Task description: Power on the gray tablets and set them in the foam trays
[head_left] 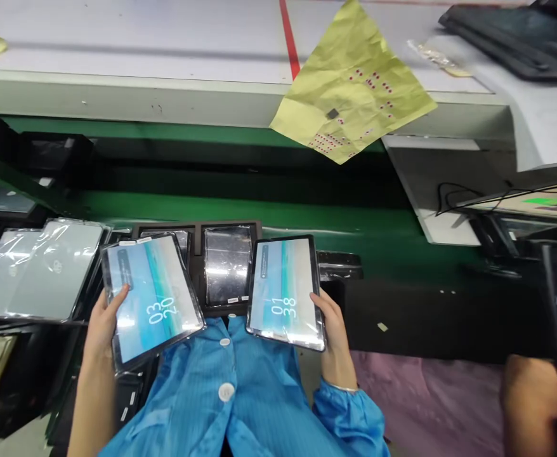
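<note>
My left hand (pixel 104 320) grips a tablet (pixel 150 298) by its left edge, thumb on the front. Its lit screen reads 03 20 over a beach picture, and it tilts a little. A second tablet (pixel 285 292), lit with 01 38, is held at its right edge by my right hand (pixel 332 317). The two tablets are apart, one on each side of my blue jacket. Behind and between them lies a dark tray (pixel 197 241) with compartments, where a dark-screened tablet (pixel 228 266) in clear film sits; another is partly hidden by the left tablet.
Film-wrapped tablets (pixel 40 266) lie stacked at the left. Ahead runs a white bench edge (pixel 164 98), with a yellow sheet (pixel 354 95) hanging over it. Cables (pixel 464 197) trail at the right. Another person's blurred hand (pixel 535 397) is at the lower right, near a dark device.
</note>
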Motion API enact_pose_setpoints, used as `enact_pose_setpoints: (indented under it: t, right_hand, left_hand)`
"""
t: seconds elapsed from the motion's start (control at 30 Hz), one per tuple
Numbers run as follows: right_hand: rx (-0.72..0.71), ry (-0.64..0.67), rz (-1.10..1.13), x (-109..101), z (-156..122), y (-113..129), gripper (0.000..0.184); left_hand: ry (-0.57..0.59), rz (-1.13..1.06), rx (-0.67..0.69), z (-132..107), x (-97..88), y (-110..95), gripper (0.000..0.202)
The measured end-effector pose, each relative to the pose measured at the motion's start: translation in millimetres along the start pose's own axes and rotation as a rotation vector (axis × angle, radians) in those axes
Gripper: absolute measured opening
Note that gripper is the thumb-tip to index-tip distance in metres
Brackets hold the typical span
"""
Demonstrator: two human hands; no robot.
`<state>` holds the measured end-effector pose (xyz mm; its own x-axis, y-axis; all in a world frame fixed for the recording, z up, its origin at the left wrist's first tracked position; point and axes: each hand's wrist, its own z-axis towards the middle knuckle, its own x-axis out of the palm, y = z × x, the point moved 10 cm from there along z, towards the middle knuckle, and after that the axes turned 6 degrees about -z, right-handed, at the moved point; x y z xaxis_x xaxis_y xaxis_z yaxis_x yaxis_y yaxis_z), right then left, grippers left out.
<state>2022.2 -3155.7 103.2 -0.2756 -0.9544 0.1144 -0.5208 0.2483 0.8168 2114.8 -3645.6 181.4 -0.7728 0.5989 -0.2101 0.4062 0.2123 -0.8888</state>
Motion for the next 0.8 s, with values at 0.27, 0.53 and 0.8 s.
enact_pose_setpoints:
  t: [0.27,0.53,0.8]
  right_hand:
    - [-0.047,-0.042,0.1,-6.2,-4.8,11.0,0.027]
    - [-0.012,-0.116,0.302,-28.1,-30.6,11.4,0.028]
    - [-0.01,-0.11,0.186,-31.1,-16.7,-8.7,0.032]
  left_hand:
    - [0.254,-0.007,-0.084,-4.9,95.0,27.3,0.07]
    - [0.55,0.022,-0.015,-42.0,192.8,28.2,0.083]
    - [0.768,-0.142,-0.085,-106.3,234.1,40.2,0.072]
